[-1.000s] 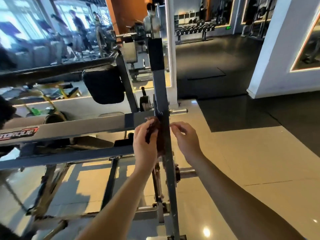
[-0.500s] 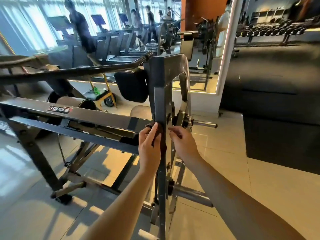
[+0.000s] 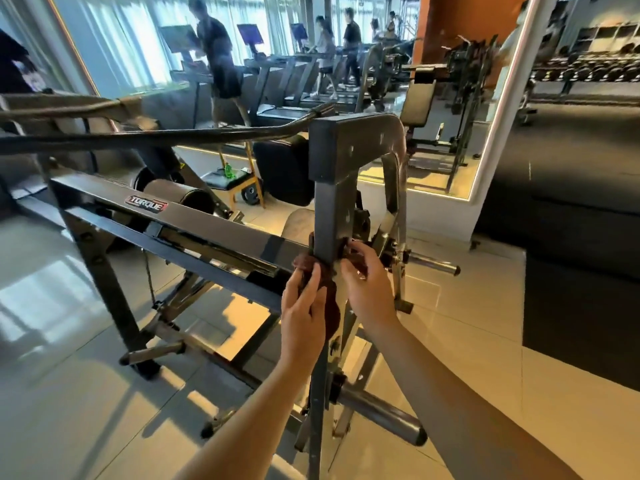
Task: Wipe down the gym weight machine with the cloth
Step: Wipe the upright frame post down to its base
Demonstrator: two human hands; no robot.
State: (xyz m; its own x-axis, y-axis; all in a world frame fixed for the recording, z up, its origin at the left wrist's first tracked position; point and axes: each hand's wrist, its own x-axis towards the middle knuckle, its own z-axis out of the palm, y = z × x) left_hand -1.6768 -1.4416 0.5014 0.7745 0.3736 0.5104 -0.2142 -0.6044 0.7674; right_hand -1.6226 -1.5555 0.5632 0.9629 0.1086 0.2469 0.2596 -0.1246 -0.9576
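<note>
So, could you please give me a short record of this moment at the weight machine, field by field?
Setting: gym with a tiled floor
Machine: grey steel weight machine with a TORQUE label
Cloth: dark brown cloth, wrapped round the upright post
Left: left hand grips the cloth left of the post
Right: right hand grips the cloth right of the post
Pegs: upper weight peg and lower weight peg, both without plates

Head camera looks forward-down, close to the weight machine.
</note>
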